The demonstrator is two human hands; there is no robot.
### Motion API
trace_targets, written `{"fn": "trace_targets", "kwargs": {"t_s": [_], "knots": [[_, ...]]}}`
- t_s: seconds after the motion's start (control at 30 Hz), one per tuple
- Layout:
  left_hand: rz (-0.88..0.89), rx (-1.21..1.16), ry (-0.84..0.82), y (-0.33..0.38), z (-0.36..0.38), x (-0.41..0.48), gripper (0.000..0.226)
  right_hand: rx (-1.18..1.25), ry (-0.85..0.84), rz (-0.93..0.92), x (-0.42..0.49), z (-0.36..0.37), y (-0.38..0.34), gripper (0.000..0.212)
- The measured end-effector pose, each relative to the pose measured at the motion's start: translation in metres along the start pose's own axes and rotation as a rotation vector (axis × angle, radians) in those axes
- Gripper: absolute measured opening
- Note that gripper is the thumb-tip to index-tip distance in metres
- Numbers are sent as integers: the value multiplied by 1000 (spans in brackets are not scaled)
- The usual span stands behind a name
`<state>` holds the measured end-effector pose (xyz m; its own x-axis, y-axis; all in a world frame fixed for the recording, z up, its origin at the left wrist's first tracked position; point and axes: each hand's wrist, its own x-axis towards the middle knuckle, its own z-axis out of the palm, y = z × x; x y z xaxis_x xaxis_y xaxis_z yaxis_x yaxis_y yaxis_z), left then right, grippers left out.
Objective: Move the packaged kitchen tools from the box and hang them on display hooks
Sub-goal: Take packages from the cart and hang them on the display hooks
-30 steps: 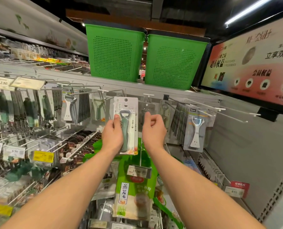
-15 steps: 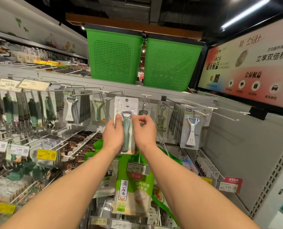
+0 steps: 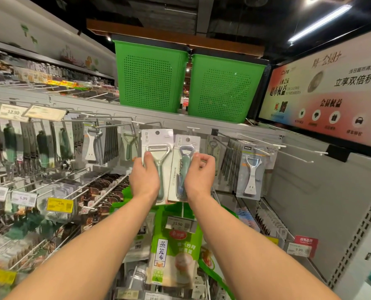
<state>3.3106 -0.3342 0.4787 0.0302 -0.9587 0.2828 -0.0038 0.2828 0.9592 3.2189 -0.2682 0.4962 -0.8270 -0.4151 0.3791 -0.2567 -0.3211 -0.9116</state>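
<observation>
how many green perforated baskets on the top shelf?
2. One green perforated plastic basket sits on the grey top shelf above the left hand; the second green basket stands beside it on the right. Others could be hidden behind them.

Price tags, pack print and a members' sign

I read 12.90 on the top-left price tag (image 3: 13,112), 6.99 on a lower tag (image 3: 23,198), 15.90 on the tag (image 3: 178,223) under my hands and 9.99 on the tag (image 3: 299,249) at lower right. The white peeler pack (image 3: 250,167) says HOME; the green pouch (image 3: 173,252) says 蒸笼布. The wall sign (image 3: 323,92) reads 立享双倍积分, 超市权益, EXCLUSIVE TO MEMBERS and 会员权益. Print on the two cards I hold is too small to make out.
</observation>
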Motion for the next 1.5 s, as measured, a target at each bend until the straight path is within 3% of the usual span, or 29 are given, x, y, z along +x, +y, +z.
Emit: {"fn": "trace_targets", "kwargs": {"t_s": [0.3,0.5,0.67,1.0,1.23,1.37,1.5], "knots": [[-43,102,10,-7,-2,8,53,-66,27,36,19,-5,6,13],[-229,-67,-136,-9,12,18,70,-143,4,121,30,-2,12,15],[-397,-249,-271,-14,25,34,47,-223,28,83,42,0,22,17],[-485,-350,-469,-13,44,47,46,-219,-150,52,59,-1,42,28],[-525,-421,-474,-17,46,53,43,-189,-273,1,55,2,48,53],[-535,-451,-469,-21,47,57,41,-236,-299,-66,54,5,57,33],[-533,-456,-456,-27,51,62,41,-233,-281,-67,62,13,62,27]]}}
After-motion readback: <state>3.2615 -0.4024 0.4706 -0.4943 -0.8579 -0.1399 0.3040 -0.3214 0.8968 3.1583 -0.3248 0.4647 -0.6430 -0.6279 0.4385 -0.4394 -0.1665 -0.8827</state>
